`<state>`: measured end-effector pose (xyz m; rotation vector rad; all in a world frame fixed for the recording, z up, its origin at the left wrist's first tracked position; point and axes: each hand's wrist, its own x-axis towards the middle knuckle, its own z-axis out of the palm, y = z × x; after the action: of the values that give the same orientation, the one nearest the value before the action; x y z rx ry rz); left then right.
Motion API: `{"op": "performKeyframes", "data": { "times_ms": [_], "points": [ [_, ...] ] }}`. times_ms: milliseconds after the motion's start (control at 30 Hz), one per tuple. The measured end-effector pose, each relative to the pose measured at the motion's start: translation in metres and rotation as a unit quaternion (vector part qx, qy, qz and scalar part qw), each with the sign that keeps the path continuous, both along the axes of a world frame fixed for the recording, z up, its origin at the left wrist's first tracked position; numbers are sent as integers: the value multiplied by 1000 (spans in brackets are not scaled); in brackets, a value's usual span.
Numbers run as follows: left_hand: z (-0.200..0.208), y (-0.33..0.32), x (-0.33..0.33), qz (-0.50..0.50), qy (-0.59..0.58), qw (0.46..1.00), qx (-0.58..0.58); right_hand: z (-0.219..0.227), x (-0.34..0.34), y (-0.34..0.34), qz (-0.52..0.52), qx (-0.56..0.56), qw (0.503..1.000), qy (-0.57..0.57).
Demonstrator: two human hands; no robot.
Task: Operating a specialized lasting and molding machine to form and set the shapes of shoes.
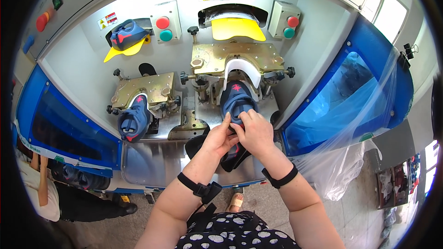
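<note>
The blue shoe (234, 99) sat in the brassy metal fixture (214, 56), toe pointing away from the person beneath the white arch (249, 72), long axis running front to back, left hand (220, 139) and right hand (256, 133) pinching its heel end.

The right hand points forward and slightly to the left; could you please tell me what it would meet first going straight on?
Most likely the blue shoe just ahead: the fingertips of the right hand appear to be at its opening, though depth is unclear.
</note>
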<state>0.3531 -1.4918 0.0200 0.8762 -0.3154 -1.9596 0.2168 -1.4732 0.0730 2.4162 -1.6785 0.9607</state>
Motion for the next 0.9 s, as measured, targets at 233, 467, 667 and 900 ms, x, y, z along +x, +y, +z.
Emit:
{"op": "performKeyframes", "data": {
  "times_ms": [233,467,667,900],
  "points": [
    [3,-3,9,2,1,1000,7,1,11,-1,-8,-2,1000,8],
    [4,-1,4,4,-8,1000,8,1,9,-4,-11,8,1000,15],
    [-6,-1,1,42,11,999,8,23,2,4,-14,73,997,-26],
    [-10,8,-13,101,-55,992,52,9,3,-22,39,2,993,109]
  ]
}}
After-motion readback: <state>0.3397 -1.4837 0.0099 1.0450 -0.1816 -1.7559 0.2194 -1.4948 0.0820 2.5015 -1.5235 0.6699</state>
